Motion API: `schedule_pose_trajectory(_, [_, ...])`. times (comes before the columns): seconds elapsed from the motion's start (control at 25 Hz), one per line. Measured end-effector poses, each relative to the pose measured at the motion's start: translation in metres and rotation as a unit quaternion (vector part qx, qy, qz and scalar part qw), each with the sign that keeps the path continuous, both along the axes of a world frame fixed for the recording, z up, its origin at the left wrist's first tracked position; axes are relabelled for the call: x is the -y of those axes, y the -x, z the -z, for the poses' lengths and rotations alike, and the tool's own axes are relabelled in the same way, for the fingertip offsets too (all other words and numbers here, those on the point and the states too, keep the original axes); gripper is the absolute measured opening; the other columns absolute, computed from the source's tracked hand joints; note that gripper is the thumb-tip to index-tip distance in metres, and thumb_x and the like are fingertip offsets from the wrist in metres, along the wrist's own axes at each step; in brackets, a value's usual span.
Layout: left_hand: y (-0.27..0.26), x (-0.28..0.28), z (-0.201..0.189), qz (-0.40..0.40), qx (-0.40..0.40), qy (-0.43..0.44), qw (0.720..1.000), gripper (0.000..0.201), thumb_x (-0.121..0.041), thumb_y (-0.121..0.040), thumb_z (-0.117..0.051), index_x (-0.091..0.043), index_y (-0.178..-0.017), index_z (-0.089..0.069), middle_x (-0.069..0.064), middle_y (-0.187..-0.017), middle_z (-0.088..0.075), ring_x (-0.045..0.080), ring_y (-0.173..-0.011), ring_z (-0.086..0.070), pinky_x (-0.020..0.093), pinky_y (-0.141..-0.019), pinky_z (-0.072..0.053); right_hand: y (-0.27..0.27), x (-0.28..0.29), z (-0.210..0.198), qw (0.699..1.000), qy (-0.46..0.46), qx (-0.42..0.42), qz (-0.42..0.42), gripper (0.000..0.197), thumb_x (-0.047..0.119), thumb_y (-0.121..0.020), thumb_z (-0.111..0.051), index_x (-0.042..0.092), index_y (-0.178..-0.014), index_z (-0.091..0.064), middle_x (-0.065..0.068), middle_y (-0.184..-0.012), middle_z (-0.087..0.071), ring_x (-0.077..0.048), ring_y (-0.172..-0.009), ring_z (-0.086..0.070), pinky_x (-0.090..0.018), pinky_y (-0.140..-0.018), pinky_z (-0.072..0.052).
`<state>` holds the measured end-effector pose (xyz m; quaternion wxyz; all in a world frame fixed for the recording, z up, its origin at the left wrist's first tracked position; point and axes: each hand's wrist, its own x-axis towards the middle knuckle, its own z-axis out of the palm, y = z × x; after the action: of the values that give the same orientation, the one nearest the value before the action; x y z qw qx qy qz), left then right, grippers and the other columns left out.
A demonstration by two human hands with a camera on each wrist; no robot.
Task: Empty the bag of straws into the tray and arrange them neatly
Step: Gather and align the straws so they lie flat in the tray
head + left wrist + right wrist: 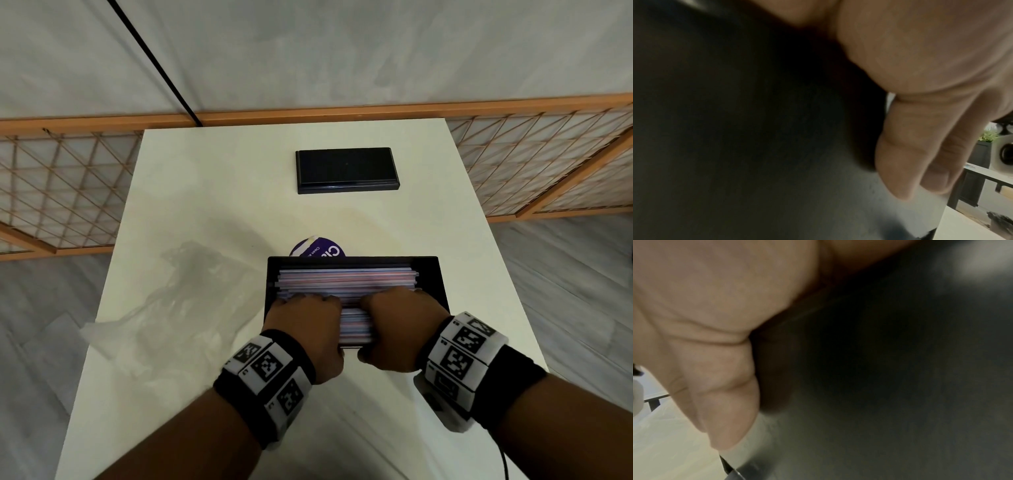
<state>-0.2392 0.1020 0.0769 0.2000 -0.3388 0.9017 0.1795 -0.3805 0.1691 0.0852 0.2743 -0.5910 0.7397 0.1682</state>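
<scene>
A black tray (432, 274) sits near the table's front edge, filled with pink, blue and white straws (346, 279) lying left to right. My left hand (305, 318) and right hand (400, 318) sit side by side over the tray's near half. Their fingers curl down onto the near bunch of straws. Their thumbs press on the outside of the near wall. In the left wrist view the left thumb (906, 154) lies against the dark tray wall (756, 129). The right wrist view shows the right thumb (725, 402) on the same wall (879, 386). The fingertips are hidden.
The empty clear plastic bag (178, 308) lies crumpled left of the tray. A purple round label (317, 248) peeks out behind the tray's far wall. A black rectangular lid or block (346, 169) lies farther back. The white table (205, 192) is narrow, with a lattice screen beyond.
</scene>
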Motion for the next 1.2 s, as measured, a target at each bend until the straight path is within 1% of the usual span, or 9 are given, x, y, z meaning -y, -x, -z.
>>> schedule_pose_trajectory(0.12, [0.001, -0.001, -0.006, 0.017, -0.007, 0.011, 1.000, 0.056, -0.044, -0.085, -0.068, -0.025, -0.131, -0.044, -0.004, -0.131, -0.057, 0.023, -0.122, -0.056, 0.043, -0.108, -0.043, 0.000, 0.001, 0.000, 1.000, 0.008, -0.004, -0.006, 0.043, 0.052, -0.064, -0.064, 0.029, -0.101, -0.064, 0.008, -0.094, -0.067, -0.019, -0.087, -0.066, -0.033, -0.080, -0.055])
schedule_pose_trajectory(0.28, [0.000, -0.006, -0.003, 0.028, 0.000, 0.004, 1.000, 0.059, -0.042, -0.087, -0.067, -0.026, -0.137, -0.041, -0.004, -0.136, -0.056, 0.024, -0.126, -0.054, 0.043, -0.110, -0.041, -0.002, 0.000, -0.002, 0.999, 0.021, -0.012, -0.022, 0.052, 0.056, -0.064, -0.066, 0.031, -0.109, -0.062, 0.007, -0.109, -0.060, -0.021, -0.102, -0.060, -0.037, -0.091, -0.050])
schedule_pose_trajectory(0.44, [0.000, -0.003, 0.002, 0.022, 0.011, -0.003, 1.000, 0.057, -0.046, -0.086, -0.065, -0.026, -0.137, -0.046, -0.003, -0.136, -0.055, 0.025, -0.126, -0.054, 0.041, -0.111, -0.041, -0.002, -0.002, -0.004, 1.000, 0.016, 0.002, -0.010, 0.049, 0.054, -0.066, -0.065, 0.031, -0.110, -0.059, 0.009, -0.101, -0.068, -0.019, -0.095, -0.066, -0.034, -0.088, -0.053])
schedule_pose_trajectory(0.56, [0.002, 0.000, 0.001, 0.017, 0.017, -0.010, 1.000, 0.052, -0.045, -0.085, -0.067, -0.026, -0.131, -0.054, 0.001, -0.137, -0.048, 0.026, -0.128, -0.050, 0.043, -0.110, -0.043, -0.003, -0.003, -0.002, 1.000, 0.009, 0.002, -0.004, 0.042, 0.053, -0.067, -0.064, 0.030, -0.102, -0.063, 0.009, -0.092, -0.068, -0.018, -0.086, -0.066, -0.031, -0.082, -0.054])
schedule_pose_trajectory(0.72, [0.002, 0.000, 0.001, 0.006, 0.018, -0.016, 1.000, 0.047, -0.044, -0.086, -0.067, -0.026, -0.128, -0.056, -0.001, -0.130, -0.056, 0.024, -0.123, -0.055, 0.041, -0.107, -0.047, -0.001, -0.003, 0.001, 1.000, 0.018, 0.010, 0.005, 0.041, 0.053, -0.067, -0.066, 0.029, -0.099, -0.065, 0.009, -0.097, -0.062, -0.018, -0.090, -0.064, -0.029, -0.079, -0.053])
schedule_pose_trajectory(0.84, [0.001, -0.001, 0.000, 0.004, 0.000, -0.009, 1.000, 0.048, -0.043, -0.086, -0.066, -0.025, -0.128, -0.053, -0.004, -0.128, -0.061, 0.022, -0.119, -0.060, 0.040, -0.105, -0.048, -0.001, -0.004, 0.003, 0.999, 0.022, 0.020, 0.012, 0.046, 0.051, -0.065, -0.065, 0.032, -0.107, -0.063, 0.009, -0.094, -0.069, -0.017, -0.087, -0.067, -0.029, -0.079, -0.055])
schedule_pose_trajectory(0.92, [-0.001, -0.003, -0.002, 0.013, -0.007, 0.003, 1.000, 0.049, -0.043, -0.086, -0.066, -0.024, -0.129, -0.051, -0.002, -0.129, -0.058, 0.024, -0.120, -0.058, 0.041, -0.105, -0.048, -0.002, -0.006, 0.003, 0.999, 0.035, 0.026, 0.012, 0.049, 0.049, -0.065, -0.065, 0.033, -0.111, -0.060, 0.010, -0.099, -0.069, -0.018, -0.089, -0.067, -0.029, -0.079, -0.054])
schedule_pose_trajectory(1.08, [-0.004, -0.005, 0.001, 0.022, -0.006, 0.006, 1.000, 0.047, -0.044, -0.086, -0.065, -0.025, -0.128, -0.053, -0.002, -0.131, -0.054, 0.023, -0.121, -0.055, 0.041, -0.105, -0.047, -0.002, -0.006, 0.002, 0.999, 0.029, 0.014, -0.001, 0.046, 0.055, -0.066, -0.063, 0.028, -0.104, -0.064, 0.005, -0.106, -0.058, -0.021, -0.096, -0.061, -0.032, -0.085, -0.052])
schedule_pose_trajectory(1.2, [-0.003, -0.005, 0.004, 0.015, -0.008, -0.002, 1.000, 0.045, -0.041, -0.087, -0.065, -0.026, -0.128, -0.053, -0.005, -0.127, -0.061, 0.022, -0.118, -0.061, 0.038, -0.103, -0.049, -0.002, -0.005, 0.000, 0.999, 0.030, 0.017, 0.008, 0.042, 0.052, -0.067, -0.065, 0.028, -0.102, -0.061, 0.008, -0.101, -0.064, -0.019, -0.094, -0.064, -0.032, -0.084, -0.053])
